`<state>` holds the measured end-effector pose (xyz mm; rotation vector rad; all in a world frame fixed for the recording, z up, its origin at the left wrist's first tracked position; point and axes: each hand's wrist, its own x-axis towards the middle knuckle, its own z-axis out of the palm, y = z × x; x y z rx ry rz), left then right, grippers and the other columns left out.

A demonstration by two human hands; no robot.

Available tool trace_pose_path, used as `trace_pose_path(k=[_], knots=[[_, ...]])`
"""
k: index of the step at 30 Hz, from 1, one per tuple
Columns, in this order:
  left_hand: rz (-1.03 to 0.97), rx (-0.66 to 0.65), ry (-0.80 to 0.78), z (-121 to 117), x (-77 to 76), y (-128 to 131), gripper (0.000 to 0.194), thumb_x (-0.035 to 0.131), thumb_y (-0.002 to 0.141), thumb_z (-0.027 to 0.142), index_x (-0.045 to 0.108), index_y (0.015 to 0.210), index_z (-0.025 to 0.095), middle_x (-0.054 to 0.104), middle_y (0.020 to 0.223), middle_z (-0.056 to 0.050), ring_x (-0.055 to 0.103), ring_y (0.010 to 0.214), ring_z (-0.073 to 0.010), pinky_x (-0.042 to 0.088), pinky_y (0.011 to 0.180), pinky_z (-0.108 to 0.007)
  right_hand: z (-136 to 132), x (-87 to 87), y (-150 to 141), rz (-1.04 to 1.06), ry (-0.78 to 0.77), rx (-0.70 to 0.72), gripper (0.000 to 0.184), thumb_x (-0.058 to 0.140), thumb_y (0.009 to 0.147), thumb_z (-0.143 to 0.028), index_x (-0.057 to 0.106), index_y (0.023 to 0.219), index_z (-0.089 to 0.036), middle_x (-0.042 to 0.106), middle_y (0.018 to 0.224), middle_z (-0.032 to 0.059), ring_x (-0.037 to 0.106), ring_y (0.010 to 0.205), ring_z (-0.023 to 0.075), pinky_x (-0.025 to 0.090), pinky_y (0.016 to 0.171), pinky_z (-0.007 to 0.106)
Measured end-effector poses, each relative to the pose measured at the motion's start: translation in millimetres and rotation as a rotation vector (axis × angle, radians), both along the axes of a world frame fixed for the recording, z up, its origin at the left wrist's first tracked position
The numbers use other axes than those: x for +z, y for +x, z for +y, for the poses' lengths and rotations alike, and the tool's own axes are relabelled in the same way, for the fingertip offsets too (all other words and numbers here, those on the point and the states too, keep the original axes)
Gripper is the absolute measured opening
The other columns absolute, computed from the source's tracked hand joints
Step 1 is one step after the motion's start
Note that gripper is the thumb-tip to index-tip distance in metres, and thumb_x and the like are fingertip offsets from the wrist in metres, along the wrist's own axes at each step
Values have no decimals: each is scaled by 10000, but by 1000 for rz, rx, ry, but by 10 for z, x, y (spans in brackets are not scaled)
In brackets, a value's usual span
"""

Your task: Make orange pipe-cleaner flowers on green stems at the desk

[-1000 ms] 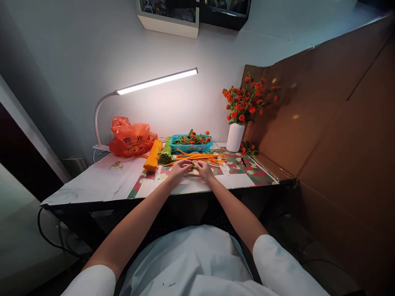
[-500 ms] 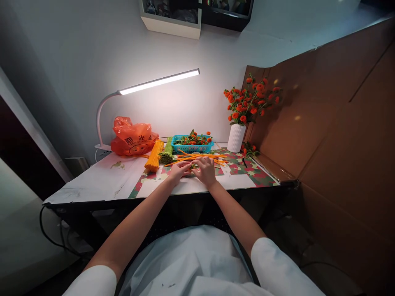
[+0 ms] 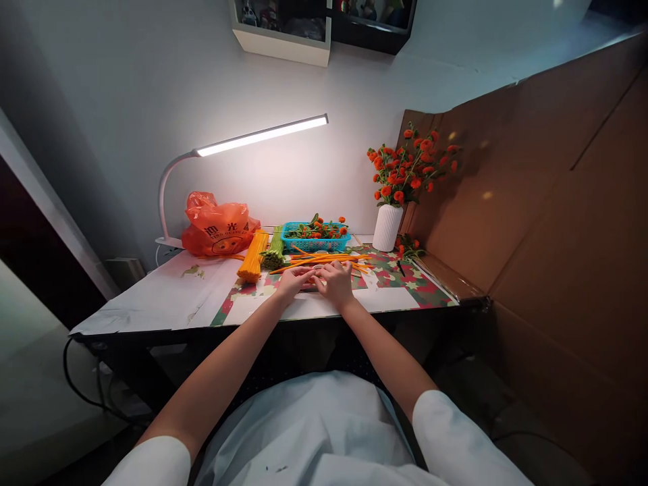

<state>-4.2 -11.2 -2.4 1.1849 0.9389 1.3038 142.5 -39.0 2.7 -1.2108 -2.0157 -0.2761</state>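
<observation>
My left hand and my right hand meet over the patterned mat at the middle of the table. Both have their fingers curled together around a small green piece that I cannot make out. Loose orange pipe cleaners lie just beyond my fingers. A bundle of orange stems and a bundle of green stems lie to the left of them.
A blue basket of orange flowers stands behind the pipe cleaners. At the back right is a white vase with orange flowers, at the back left an orange plastic bag. A desk lamp arches above. Brown cardboard walls the right side.
My right hand has shifted slightly left and forward over the piece, fingers folding down on it. My left hand stays beside it.
</observation>
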Motion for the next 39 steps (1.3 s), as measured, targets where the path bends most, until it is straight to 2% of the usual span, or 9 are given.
trace_pose_path(k=[5,11,17,23,28,31,34,37,39], knots=[[49,18,60,-3,-10,5,562,881,383,495,718,758,111,701,745,-68,639,653,-155,559,598,-291,59,-13,6,180,-107,-33,247,535,869,-307,644,688,-178,674,791,82,503,892,231,286,865,406],[199,69,223,-7,-19,27,414,818,547,461,731,783,132,693,713,-69,622,625,-170,532,596,-313,172,-14,0,628,-412,39,300,582,773,-296,522,500,-186,566,542,12,498,587,135,411,633,278],[377,222,572,-124,78,72,145,728,692,363,739,731,224,664,795,-58,610,754,-187,513,651,-278,181,80,89,1259,-1027,241,117,625,748,-213,570,655,-168,562,549,-5,475,452,80,459,465,206],[408,219,654,-220,120,113,170,665,762,385,727,785,228,627,866,-70,593,823,-195,507,585,-252,192,132,202,1362,-1303,401,70,604,775,-153,556,726,-167,564,596,-9,470,449,51,449,461,159],[243,111,446,-140,85,60,411,713,696,451,667,1016,196,625,823,-39,601,760,-172,533,600,-266,161,87,207,1105,-971,413,173,631,754,-262,537,645,-166,517,546,-33,396,426,52,350,431,183],[108,-13,194,-83,79,33,498,703,679,527,649,1018,166,622,829,-41,583,671,-144,533,537,-266,95,167,283,736,-692,394,199,591,778,-322,529,647,-184,468,521,-49,406,460,85,340,477,215],[68,-177,13,-77,82,34,480,696,685,556,672,945,153,635,859,-65,571,594,-123,501,473,-248,-1,331,375,349,-406,429,134,547,795,-232,552,669,-187,549,673,-1,473,608,120,386,600,241],[86,-325,-9,-108,78,39,428,731,676,517,695,896,152,641,810,-58,554,551,-103,466,459,-219,-75,465,421,113,-305,512,156,480,829,-176,576,707,-188,577,764,27,497,690,135,397,675,256],[96,-334,55,-127,69,36,377,755,673,463,702,898,165,656,856,-58,577,605,-100,495,530,-213,-84,496,422,80,-295,504,169,472,837,-171,582,710,-184,582,769,30,493,682,133,389,669,255]])
